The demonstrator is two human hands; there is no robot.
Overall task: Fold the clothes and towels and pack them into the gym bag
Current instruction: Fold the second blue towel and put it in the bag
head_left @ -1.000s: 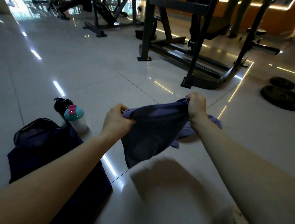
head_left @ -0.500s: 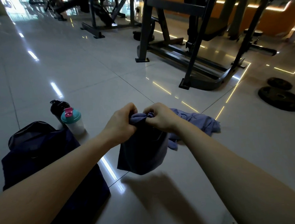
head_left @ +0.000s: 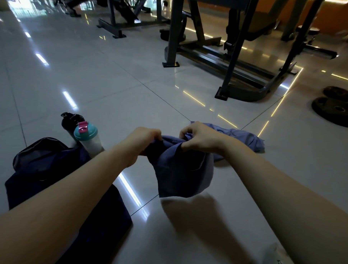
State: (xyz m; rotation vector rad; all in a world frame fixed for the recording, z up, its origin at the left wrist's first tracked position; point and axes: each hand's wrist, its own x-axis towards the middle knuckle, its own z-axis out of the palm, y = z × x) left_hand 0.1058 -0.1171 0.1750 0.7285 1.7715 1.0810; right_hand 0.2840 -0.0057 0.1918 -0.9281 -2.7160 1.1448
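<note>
1. The left hand (head_left: 143, 142) and right hand (head_left: 201, 139), close together, each pinch the top edge of the soft blue-grey cloth (head_left: 183, 171), which hangs above the glossy tiled floor (head_left: 107, 90).
2. Line the corners up evenly before creasing.
3. The dark navy fabric gym bag (head_left: 51, 167) lies near, leftward.

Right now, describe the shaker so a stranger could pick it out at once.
Find the dark bag on the floor at lower left. Just beyond its far corner stands the shaker, the nearer of two bottles. Its pale body, teal lid and pink cap set it apart from the black bottle behind it.
</note>
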